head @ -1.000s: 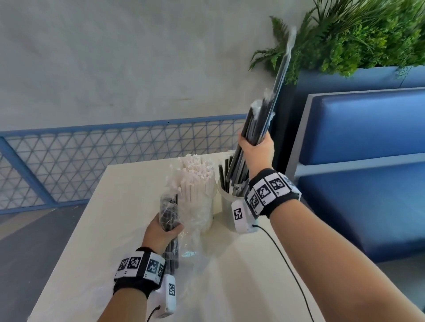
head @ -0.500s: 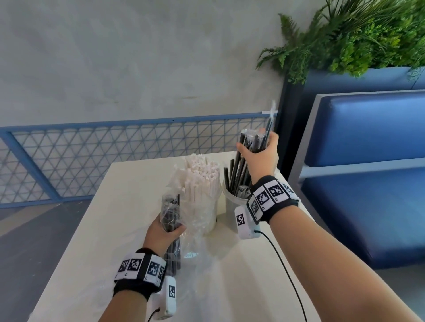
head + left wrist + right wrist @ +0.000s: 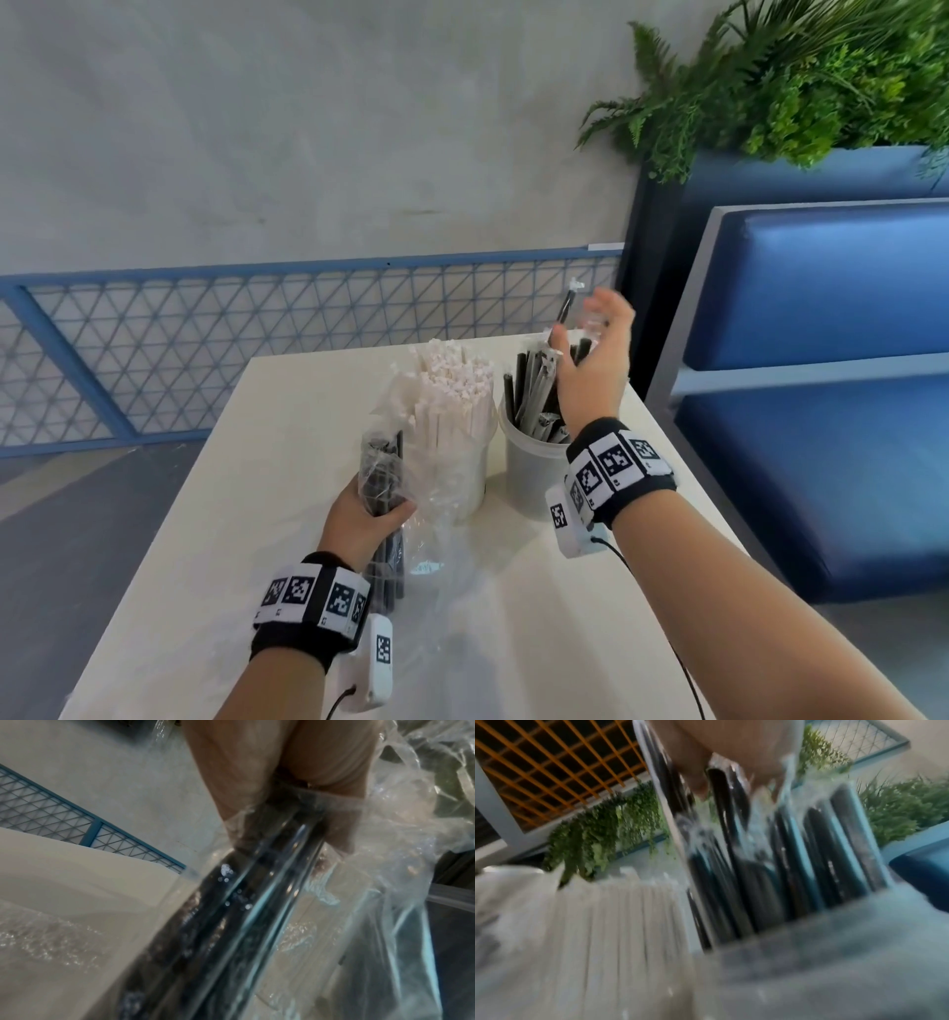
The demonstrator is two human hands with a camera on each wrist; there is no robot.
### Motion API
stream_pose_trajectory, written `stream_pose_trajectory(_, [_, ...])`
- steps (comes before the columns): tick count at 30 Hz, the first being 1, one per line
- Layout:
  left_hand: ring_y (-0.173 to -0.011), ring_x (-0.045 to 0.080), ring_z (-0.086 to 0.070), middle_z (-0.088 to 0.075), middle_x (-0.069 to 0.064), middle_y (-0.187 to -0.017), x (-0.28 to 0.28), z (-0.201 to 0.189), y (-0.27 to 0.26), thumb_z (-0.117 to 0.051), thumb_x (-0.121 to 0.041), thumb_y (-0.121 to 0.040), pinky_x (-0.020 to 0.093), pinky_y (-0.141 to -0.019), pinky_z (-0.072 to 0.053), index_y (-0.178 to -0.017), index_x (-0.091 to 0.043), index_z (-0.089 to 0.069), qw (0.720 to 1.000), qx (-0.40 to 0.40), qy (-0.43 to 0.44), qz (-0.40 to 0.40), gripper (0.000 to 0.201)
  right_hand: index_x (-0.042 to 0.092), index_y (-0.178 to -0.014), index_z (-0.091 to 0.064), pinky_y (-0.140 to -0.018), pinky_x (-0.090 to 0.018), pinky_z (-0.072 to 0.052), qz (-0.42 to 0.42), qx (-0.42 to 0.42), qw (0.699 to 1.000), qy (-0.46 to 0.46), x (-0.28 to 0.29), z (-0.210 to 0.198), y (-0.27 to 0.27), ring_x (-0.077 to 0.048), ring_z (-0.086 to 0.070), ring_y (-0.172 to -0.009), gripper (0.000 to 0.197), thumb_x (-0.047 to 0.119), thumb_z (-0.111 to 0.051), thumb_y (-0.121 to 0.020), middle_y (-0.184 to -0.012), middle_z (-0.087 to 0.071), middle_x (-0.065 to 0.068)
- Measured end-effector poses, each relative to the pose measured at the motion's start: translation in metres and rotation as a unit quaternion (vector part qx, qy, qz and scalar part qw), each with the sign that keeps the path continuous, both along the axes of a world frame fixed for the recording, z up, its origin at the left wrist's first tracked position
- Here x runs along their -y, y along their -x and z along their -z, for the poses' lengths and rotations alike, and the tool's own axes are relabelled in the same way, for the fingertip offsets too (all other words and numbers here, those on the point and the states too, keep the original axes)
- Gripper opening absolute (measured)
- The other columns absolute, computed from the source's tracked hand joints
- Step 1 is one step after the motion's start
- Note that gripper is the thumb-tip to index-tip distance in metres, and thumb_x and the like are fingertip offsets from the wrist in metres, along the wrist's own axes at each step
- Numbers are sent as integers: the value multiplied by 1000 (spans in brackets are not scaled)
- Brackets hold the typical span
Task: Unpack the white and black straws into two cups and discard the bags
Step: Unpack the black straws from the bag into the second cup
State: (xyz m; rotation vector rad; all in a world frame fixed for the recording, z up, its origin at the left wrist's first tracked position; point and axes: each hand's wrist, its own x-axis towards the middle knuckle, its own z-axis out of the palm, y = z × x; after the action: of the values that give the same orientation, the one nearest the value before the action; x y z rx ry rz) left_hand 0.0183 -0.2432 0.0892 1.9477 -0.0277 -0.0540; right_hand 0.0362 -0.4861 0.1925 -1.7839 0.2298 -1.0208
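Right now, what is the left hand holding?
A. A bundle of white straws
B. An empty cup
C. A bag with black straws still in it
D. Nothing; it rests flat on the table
C: the left hand grips a clear bag with black straws inside, beside the cup of white straws.

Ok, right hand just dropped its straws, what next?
Probably bring the right hand, open above the black-straw cup, back to the bag that the left hand grips: black straws remain inside for another pull.
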Motion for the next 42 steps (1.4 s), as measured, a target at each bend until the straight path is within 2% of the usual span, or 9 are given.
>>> stream_pose_trajectory(3, [-78, 15, -61, -63, -7, -79, 0, 1, -1, -75, -7, -73, 25, -76, -44, -96, -9, -61, 1000, 0, -6, -1, 27, 22, -133, -40, -103, -24, -33, 5, 92, 987, 132, -5, -14, 4, -13, -45, -121, 40, 26, -47, -94, -131, -45, 6])
stream_pose_trajectory(7, [-80, 18, -61, -63, -7, -79, 0, 2, -2, -76, -7, -72, 27, -77, -44, -95, -10, -61, 1000, 1, -7, -1, 27, 16, -118, -58, -104, -32, -28, -32, -113, 943, 312, -3, 5, -6, -22, -48, -118, 41, 39, -34, -94, -125, -56, -3])
stream_pose_trajectory(13, [-80, 17, -61, -64, -7, -80, -1, 4, -2, -76, -7, -73, 26, -77, -44, -96, -10, -61, 1000, 4, 2, 1, 27, 16, -126, -50, -96, -18, -39, -20, 27, 996, 84, 0, 3, 7, -10, -50, -107, 34, 29, -43, -96, -117, -59, 4])
stream_pose_trajectory(18, [-79, 16, -60, -63, -9, -79, 1, 3, -3, -76, -6, -73, 27, -78, -44, -95, -11, -60, 1000, 8, 2, 6, 28, 16, -102, -63, -92, -24, -31, -5, 62, 941, 333, -6, 1, 6, -21, -54, -100, 25, 29, -45, -92, -107, -64, 0])
stream_pose_trajectory(25, [-80, 11, -62, -65, -6, -82, -2, 5, -2, -77, -8, -72, 24, -74, -45, -93, -14, -61, 1000, -2, 18, 3, 27, 15, -95, -66, -108, -37, -20, -25, -190, 933, 305, 5, 34, -7, -25, -48, -121, 26, 24, -42, -92, -114, -62, -3])
stream_pose_trajectory(28, [-82, 14, -63, -67, -2, -84, -4, 6, -3, -77, -7, -71, 23, -72, -46, -96, -10, -62, 1000, -2, 25, 3, 29, 17, -104, -64, -105, -36, -29, 39, -56, 945, 320, -15, 21, 9, -19, -51, -109, 20, 27, -55, -90, -117, -60, -3])
stream_pose_trajectory(32, [-82, 17, -64, -68, 2, -85, -4, 7, -1, -78, -5, -69, 24, -72, -49, -95, -9, -62, 999, -6, 49, -4, 30, 8, -91, -66, -71, -23, -51, -193, -14, 950, 246, -69, 21, 41, -13, -59, -71, 15, 18, -55, -90, -86, -67, -2])
stream_pose_trajectory(36, [-82, 14, -66, -70, -1, -85, -4, 5, 1, -79, -4, -67, 24, -74, -50, -97, -10, -63, 998, 4, 54, 21, 35, 8, -104, -67, -79, -18, -51, -289, -211, 913, 195, -95, 50, 43, -8, -59, -78, 19, 14, -62, -86, -97, -70, -8])
stream_pose_trajectory(42, [-92, 3, -67, -72, -19, -88, 0, -2, 9, -83, -4, -58, 15, -75, -52, -104, -35, -52, 991, 8, 70, 109, 64, 6, -105, -60, -70, -5, -42, -351, -251, 889, 155, -104, 55, 46, -14, -61, -84, 43, 22, -79, -70, -102, -68, -6])
